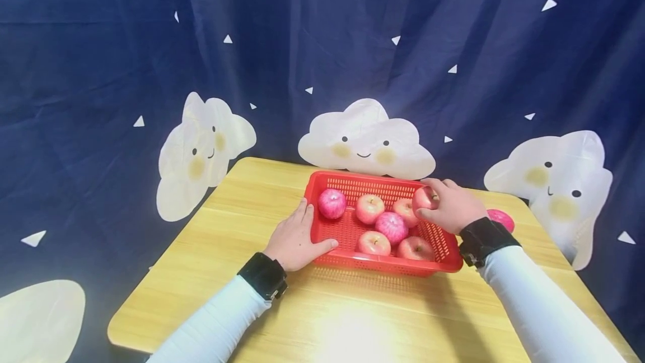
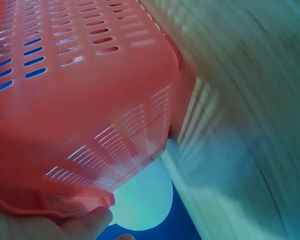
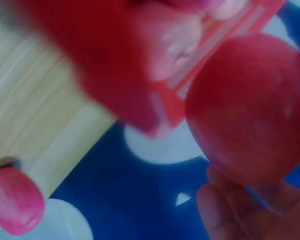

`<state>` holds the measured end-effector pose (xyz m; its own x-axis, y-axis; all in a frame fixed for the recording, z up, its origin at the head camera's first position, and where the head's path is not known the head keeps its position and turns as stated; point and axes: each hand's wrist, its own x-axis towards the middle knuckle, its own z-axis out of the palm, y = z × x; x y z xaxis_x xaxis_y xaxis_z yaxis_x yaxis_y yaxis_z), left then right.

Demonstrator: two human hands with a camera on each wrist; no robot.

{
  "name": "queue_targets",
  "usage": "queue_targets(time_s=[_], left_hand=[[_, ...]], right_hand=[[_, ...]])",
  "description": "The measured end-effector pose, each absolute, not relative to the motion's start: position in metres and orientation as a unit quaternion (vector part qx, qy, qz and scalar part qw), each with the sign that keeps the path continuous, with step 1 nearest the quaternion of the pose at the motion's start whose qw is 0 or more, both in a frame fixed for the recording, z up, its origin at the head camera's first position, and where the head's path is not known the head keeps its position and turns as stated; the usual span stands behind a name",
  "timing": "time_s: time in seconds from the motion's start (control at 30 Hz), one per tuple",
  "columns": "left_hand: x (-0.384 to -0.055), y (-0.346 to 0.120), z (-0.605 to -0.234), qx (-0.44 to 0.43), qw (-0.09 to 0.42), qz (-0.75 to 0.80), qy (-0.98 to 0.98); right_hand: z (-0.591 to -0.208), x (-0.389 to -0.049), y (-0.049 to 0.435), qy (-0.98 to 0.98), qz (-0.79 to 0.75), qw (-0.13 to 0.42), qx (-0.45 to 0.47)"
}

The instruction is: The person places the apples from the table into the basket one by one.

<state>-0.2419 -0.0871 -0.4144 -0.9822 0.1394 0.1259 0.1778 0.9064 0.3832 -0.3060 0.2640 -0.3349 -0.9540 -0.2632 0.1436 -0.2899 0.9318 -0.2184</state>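
A red perforated plastic basket (image 1: 347,259) stands on the table with several apples inside. My left hand (image 1: 297,240) rests along the basket's left side, fingers straight at the rim and thumb reaching over the front edge. In the left wrist view, fingertips (image 2: 92,220) touch the rim of the basket (image 2: 80,110). Over the basket's right end, my right hand (image 1: 456,206) grips a red apple (image 1: 424,198) between thumb and fingers. The right wrist view shows this apple (image 3: 247,110) close up. Among the apples in the basket are pale red ones (image 1: 370,208) and bright pink ones (image 1: 332,203).
A bright pink apple (image 1: 500,219) lies on the wooden table (image 1: 242,206) to the right of the basket, partly behind my right wrist. Behind the table hangs a dark blue curtain (image 1: 342,43) with white clouds and triangles.
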Motion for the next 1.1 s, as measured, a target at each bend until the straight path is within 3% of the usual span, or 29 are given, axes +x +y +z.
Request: queue_targets(time_s=[0.8,1.1], left_hand=[[-0.245,-0.089,-0.415,-0.083,0.053,-0.194,-0.976],[-0.243,-0.089,-0.416,-0.089,0.065,-0.206,-0.972]], right_hand=[[-0.331,-0.315,0.157,-0.962,0.089,0.058,0.251],[-0.348,-0.317,0.134,-0.966,0.070,0.007,0.249]])
